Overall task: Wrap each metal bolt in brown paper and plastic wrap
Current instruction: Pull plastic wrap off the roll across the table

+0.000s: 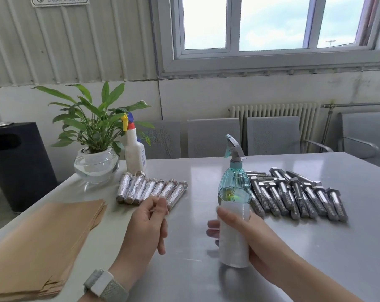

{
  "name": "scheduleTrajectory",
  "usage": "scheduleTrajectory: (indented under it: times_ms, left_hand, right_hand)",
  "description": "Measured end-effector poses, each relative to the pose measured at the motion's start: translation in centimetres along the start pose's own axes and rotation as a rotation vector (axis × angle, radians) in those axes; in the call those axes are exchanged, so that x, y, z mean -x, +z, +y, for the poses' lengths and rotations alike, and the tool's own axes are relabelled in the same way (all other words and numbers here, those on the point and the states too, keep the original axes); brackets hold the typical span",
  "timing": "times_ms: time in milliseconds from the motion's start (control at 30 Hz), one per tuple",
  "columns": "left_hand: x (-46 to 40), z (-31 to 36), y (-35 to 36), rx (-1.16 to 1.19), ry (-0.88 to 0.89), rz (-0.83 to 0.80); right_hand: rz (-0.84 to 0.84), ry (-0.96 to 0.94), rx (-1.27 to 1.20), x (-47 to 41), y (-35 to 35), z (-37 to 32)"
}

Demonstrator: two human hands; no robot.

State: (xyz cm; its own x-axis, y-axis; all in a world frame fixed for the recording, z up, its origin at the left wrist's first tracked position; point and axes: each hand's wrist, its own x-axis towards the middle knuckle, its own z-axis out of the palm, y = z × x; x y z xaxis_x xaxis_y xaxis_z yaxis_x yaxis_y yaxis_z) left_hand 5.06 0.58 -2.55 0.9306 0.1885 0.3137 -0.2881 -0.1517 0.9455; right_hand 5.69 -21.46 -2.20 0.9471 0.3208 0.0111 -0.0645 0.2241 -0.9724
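My right hand (pixel 247 232) grips a white roll of plastic wrap (pixel 233 236), standing upright on the grey table (pixel 206 280). My left hand (pixel 147 225) hovers to the left of the roll with its fingers curled. Its thumb and forefinger pinch what looks like a thin bit of clear film. Just beyond that hand lies a row of several wrapped bolts (pixel 149 189), shiny with plastic. Several bare metal bolts (pixel 293 192) lie in a pile at the right. A stack of brown paper sheets (pixel 38 243) sits at the left front.
A teal spray bottle (pixel 234 182) stands right behind the roll. A white spray bottle (pixel 135 151) and a potted plant in a glass bowl (pixel 96 164) stand at the table's back left. Grey chairs (pixel 271 136) line the far side.
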Motion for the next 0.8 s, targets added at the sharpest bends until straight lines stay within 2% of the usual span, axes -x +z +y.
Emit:
scheduleTrajectory:
  times_ms: [233, 400, 600, 700, 800]
  left_hand:
    - [-0.9, -1.1, -1.1, -0.019, -0.038, 0.000]
    - [-1.6, -1.3, -2.1, -0.026, -0.088, 0.028]
    - [-1.7, -1.1, -2.3, -0.024, -0.079, 0.054]
    - [-1.7, -1.2, -2.3, -0.075, -0.035, 0.081]
    - [-2.1, -1.5, -2.8, -0.104, -0.019, 0.133]
  right_hand:
    - [-0.121, 0.237, -0.086, -0.2, -2.1, -0.9]
    - [-0.083, 0.169, 0.025, -0.5, -3.1, -1.0]
    - [-0.026, 0.081, 0.043, -0.8, -3.1, -0.9]
    - [-0.062, 0.079, 0.011, -0.8, -3.4, -1.0]
    - [-0.134, 0.159, -0.056, -0.8, -4.3, -1.4]
